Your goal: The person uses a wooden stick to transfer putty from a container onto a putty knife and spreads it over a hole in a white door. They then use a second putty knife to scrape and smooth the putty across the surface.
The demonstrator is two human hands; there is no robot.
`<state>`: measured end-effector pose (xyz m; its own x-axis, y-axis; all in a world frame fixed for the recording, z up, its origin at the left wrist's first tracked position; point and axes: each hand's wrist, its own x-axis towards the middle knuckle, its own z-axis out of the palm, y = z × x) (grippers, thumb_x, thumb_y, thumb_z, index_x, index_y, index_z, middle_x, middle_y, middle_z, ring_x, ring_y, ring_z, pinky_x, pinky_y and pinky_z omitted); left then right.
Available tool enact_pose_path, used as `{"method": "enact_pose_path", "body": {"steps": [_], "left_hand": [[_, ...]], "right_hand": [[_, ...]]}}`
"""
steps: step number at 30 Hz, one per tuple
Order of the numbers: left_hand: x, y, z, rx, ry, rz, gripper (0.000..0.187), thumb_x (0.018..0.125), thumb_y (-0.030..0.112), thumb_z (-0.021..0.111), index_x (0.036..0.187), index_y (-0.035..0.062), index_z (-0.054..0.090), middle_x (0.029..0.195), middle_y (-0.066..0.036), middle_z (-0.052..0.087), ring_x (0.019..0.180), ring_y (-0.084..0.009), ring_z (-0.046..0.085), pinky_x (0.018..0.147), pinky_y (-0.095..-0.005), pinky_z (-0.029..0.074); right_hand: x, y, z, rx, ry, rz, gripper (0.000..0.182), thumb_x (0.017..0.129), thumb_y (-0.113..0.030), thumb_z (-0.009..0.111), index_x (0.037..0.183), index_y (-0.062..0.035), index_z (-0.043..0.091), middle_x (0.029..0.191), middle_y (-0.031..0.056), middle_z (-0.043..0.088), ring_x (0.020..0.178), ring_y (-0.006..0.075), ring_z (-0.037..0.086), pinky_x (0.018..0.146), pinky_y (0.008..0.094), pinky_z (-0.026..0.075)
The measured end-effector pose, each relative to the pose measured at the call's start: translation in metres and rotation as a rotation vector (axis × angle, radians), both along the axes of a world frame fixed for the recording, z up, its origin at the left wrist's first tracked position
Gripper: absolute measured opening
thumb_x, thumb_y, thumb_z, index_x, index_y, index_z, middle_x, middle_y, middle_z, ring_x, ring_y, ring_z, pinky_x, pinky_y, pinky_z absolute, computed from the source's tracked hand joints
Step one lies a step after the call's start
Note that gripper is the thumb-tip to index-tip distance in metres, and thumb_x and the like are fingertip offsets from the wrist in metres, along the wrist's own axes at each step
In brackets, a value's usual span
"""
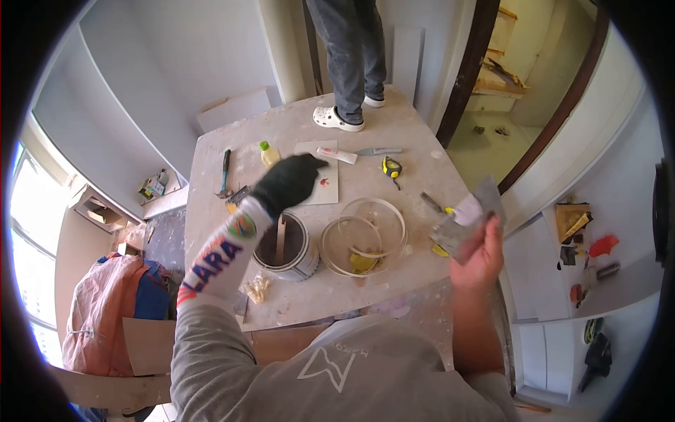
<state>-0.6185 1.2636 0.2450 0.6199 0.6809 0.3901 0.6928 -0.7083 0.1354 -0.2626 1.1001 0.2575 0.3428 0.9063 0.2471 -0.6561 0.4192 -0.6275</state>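
Observation:
My left hand (290, 181), in a dark glove, reaches over the table above an open can (304, 261) with a stirring stick (281, 239) in it. Its fingers are blurred together and what they hold, if anything, cannot be made out. Bare, my right hand (482, 254) holds a grey, flat scraper-like piece (450, 235) at the table's right edge; it is blurred. Between the hands lie two clear round lids or rings (404, 232). Beyond my left hand are a white board (327, 193) with a red mark and a white tube (337, 155).
On the table (232, 141) are a hammer (226, 172), a green-capped bottle (268, 155), a putty knife (380, 150) and a tape measure (391, 167). Another person's legs (348, 63) stand at the far end. A covered bundle (102, 316) sits at left, shelves at right.

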Motion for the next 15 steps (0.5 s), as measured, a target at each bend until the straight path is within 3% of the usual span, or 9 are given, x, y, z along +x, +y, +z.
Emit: {"method": "enact_pose_path", "body": {"steps": [2, 4, 7, 8, 9, 12, 15], "left_hand": [[-0.038, 0.047, -0.016, -0.091, 0.161, 0.163, 0.028, 0.086, 0.015, 0.06, 0.108, 0.0017, 0.071, 0.098, -0.02, 0.071, 0.093, -0.0351, 0.068, 0.085, -0.0424, 0.055], [-0.063, 0.086, -0.059, -0.18, 0.2, 0.197, 0.031, 0.083, 0.015, 0.057, 0.107, 0.0018, 0.071, 0.096, -0.023, 0.071, 0.09, -0.0382, 0.069, 0.085, -0.0476, 0.055], [-0.073, 0.114, -0.121, -0.248, 0.221, 0.098, 0.031, 0.081, 0.015, 0.053, 0.104, 0.0023, 0.071, 0.093, -0.023, 0.071, 0.088, -0.0396, 0.069, 0.085, -0.0482, 0.055], [-0.07, 0.117, -0.127, -0.34, 0.302, 0.126, 0.032, 0.086, 0.017, 0.056, 0.111, 0.0013, 0.07, 0.102, -0.023, 0.071, 0.099, -0.0361, 0.068, 0.091, -0.0439, 0.054], [-0.065, 0.121, -0.131, -0.382, 0.348, 0.133, 0.033, 0.086, 0.016, 0.055, 0.113, 0.002, 0.069, 0.103, -0.022, 0.071, 0.099, -0.0364, 0.068, 0.091, -0.0447, 0.054], [-0.063, 0.137, -0.152, -0.427, 0.358, 0.157, 0.034, 0.086, 0.014, 0.054, 0.115, 0.0039, 0.069, 0.106, -0.021, 0.07, 0.1, -0.0367, 0.068, 0.091, -0.0459, 0.054], [-0.067, 0.158, -0.184, -0.423, 0.347, 0.152, 0.034, 0.087, 0.014, 0.053, 0.115, 0.005, 0.069, 0.107, -0.02, 0.07, 0.1, -0.0364, 0.067, 0.091, -0.0461, 0.054]], "right_hand": [[0.01, -0.009, -0.016, -0.097, 0.03, 0.001, 0.029, 0.103, -0.03, 0.056, 0.123, -0.0095, 0.063, 0.122, 0.0018, 0.066, 0.113, 0.0154, 0.061, 0.099, 0.0339, 0.048], [0.021, -0.024, -0.037, -0.188, 0.033, -0.023, 0.031, 0.103, -0.03, 0.056, 0.125, -0.0097, 0.064, 0.125, 0.0017, 0.066, 0.117, 0.0154, 0.06, 0.103, 0.034, 0.046], [0.037, -0.045, -0.087, -0.331, -0.033, -0.154, 0.032, 0.103, -0.031, 0.055, 0.125, -0.0095, 0.064, 0.125, 0.0023, 0.066, 0.118, 0.017, 0.06, 0.104, 0.0358, 0.045], [0.041, -0.055, -0.105, -0.386, -0.078, -0.237, 0.032, 0.103, -0.031, 0.055, 0.125, -0.0097, 0.064, 0.125, 0.0022, 0.066, 0.117, 0.0173, 0.061, 0.103, 0.0364, 0.046], [0.043, -0.064, -0.117, -0.44, -0.125, -0.321, 0.032, 0.103, -0.032, 0.055, 0.125, -0.0099, 0.064, 0.124, 0.0021, 0.066, 0.117, 0.0177, 0.061, 0.103, 0.037, 0.047], [0.039, -0.088, -0.124, -0.5, 0.082, -0.225, 0.032, 0.103, -0.033, 0.055, 0.124, -0.011, 0.064, 0.122, 0.0011, 0.067, 0.114, 0.0185, 0.063, 0.099, 0.0384, 0.05], [0.032, -0.105, -0.134, -0.507, 0.111, -0.235, 0.031, 0.104, -0.032, 0.054, 0.125, -0.0117, 0.063, 0.121, 0.0018, 0.068, 0.113, 0.0198, 0.064, 0.098, 0.0407, 0.051]]}}
